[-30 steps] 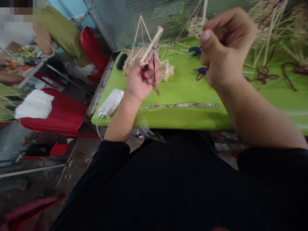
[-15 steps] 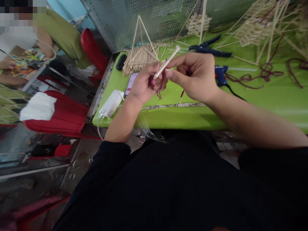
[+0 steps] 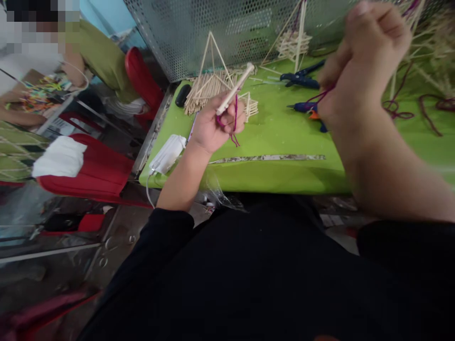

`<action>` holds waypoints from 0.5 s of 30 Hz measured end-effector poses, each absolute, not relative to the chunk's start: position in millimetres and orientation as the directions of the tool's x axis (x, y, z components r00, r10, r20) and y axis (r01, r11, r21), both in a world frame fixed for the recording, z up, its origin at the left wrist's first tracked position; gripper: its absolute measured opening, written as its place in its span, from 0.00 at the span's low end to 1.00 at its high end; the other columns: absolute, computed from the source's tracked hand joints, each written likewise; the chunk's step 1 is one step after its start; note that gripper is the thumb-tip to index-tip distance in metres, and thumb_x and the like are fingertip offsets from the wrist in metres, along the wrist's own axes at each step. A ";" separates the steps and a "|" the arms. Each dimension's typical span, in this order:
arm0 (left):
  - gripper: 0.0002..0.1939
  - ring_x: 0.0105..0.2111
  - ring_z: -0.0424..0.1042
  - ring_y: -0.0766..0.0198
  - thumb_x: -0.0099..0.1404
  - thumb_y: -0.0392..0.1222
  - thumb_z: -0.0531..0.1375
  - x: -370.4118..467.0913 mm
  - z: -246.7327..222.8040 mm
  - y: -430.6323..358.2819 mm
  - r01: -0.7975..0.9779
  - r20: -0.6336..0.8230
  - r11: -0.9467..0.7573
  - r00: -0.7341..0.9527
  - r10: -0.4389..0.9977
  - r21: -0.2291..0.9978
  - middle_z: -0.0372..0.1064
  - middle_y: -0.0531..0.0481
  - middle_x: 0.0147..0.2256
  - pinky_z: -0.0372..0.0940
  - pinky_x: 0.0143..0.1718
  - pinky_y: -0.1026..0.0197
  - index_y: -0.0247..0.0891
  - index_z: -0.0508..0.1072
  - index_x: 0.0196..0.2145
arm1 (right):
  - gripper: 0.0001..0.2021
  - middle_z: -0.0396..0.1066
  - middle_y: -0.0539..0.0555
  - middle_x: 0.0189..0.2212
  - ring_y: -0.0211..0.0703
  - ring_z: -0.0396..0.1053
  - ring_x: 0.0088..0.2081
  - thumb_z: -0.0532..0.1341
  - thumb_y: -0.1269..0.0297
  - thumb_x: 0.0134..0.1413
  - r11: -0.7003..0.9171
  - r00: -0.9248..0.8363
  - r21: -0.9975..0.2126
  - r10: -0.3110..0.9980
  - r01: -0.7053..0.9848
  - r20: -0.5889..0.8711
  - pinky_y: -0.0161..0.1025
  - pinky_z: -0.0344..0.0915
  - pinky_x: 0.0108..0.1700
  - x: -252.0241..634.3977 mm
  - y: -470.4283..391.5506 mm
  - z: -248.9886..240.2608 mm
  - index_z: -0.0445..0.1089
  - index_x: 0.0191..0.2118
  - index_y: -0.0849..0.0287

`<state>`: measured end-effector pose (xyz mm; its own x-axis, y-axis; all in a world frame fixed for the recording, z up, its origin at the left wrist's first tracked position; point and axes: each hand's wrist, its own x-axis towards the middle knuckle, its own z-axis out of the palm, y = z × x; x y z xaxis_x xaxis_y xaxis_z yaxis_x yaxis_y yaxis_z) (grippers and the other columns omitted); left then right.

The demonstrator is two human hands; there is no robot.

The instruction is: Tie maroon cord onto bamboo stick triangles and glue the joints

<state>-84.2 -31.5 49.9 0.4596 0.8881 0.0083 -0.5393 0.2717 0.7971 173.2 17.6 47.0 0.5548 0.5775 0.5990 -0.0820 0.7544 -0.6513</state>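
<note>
My left hand (image 3: 215,125) is closed around a short pale wooden stick piece (image 3: 237,87), held at a slant; whether it is one stick or several together I cannot tell. A loop of purple cord (image 3: 236,111) hangs over its fingers, two loose ends dangling below. Raised at the upper right, my right hand (image 3: 366,64) has its fingers curled in, slightly blurred. More purple cord (image 3: 325,93) shows at its edge, and the hand appears closed on it. Below that hand lies a blue glue gun (image 3: 304,107) with an orange trigger.
Behind my left hand is a pile of thin sticks (image 3: 201,92) with a triangular stick frame (image 3: 212,52). Dark cutters (image 3: 300,79) lie by a perforated metal panel (image 3: 245,35). A white power block (image 3: 167,154) sits at the left edge of the green table (image 3: 277,175). Another person works at far left.
My right hand has moved away from the stick piece, up and to the right, with purple cord at it. My left hand stays nearly in place, still holding the stick piece.
</note>
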 end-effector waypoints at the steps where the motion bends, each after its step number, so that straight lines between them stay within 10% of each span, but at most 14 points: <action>1: 0.35 0.14 0.55 0.72 0.88 0.50 0.37 -84.8 50.0 -31.4 -0.545 0.010 0.272 0.459 0.889 0.793 0.49 0.57 0.17 0.56 0.20 0.65 0.41 0.58 0.22 | 0.15 0.42 0.43 0.26 0.45 0.29 0.24 0.64 0.52 0.69 0.736 0.589 -0.673 0.579 -0.078 0.564 0.47 0.37 0.23 185.1 32.7 46.0 0.59 0.32 0.42; 8: 0.36 0.14 0.54 0.72 0.87 0.53 0.36 -84.5 47.1 -28.8 -0.559 0.029 0.264 0.460 0.887 0.786 0.49 0.57 0.17 0.55 0.20 0.65 0.41 0.60 0.21 | 0.17 0.37 0.43 0.25 0.43 0.26 0.24 0.54 0.61 0.76 0.712 0.749 -0.701 0.480 -0.030 0.456 0.43 0.35 0.23 230.4 81.5 55.3 0.62 0.29 0.43; 13: 0.35 0.14 0.55 0.72 0.87 0.51 0.40 -81.6 46.1 -28.9 -0.557 -0.003 0.272 0.435 0.900 0.785 0.51 0.57 0.17 0.54 0.19 0.65 0.41 0.61 0.21 | 0.11 0.76 0.51 0.39 0.32 0.41 0.18 0.63 0.75 0.54 0.889 0.543 -0.458 0.391 -0.012 0.743 0.41 0.32 0.20 186.7 32.1 63.6 0.81 0.39 0.56; 15: 0.34 0.14 0.55 0.72 0.88 0.52 0.42 -80.3 46.0 -29.1 -0.540 -0.026 0.280 0.430 0.903 0.794 0.51 0.58 0.17 0.54 0.19 0.65 0.41 0.61 0.22 | 0.11 0.71 0.48 0.28 0.33 0.40 0.18 0.65 0.74 0.57 0.844 0.393 -0.533 0.511 -0.061 0.764 0.42 0.32 0.21 169.1 10.3 59.5 0.85 0.41 0.56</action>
